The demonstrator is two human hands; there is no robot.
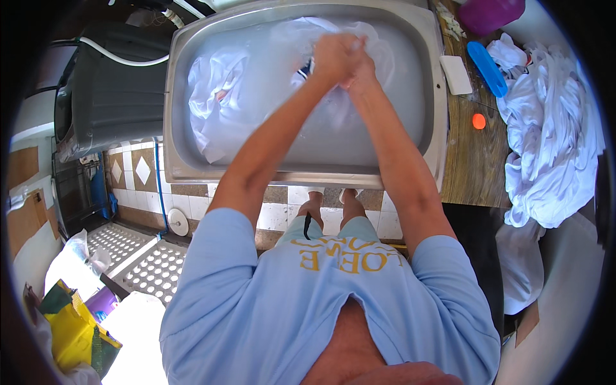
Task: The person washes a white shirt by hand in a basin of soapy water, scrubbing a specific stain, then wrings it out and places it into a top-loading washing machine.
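Observation:
A steel sink (176, 96) holds cloudy water and white garments. My left hand (333, 58) and my right hand (361, 67) are pressed together at the far middle of the basin, both closed on a bunched part of a white garment (301, 35) that rises out of the water. Another white garment (215, 102) lies soaking at the left of the basin. A small dark patch shows on the cloth just left of my left hand.
On the wooden counter (468, 167) right of the sink lie a white soap bar (455, 74), a blue brush (486, 67), an orange cap (479, 120) and a heap of white laundry (552, 135). A purple basin (491, 13) stands behind. A dark bin (115, 90) stands left.

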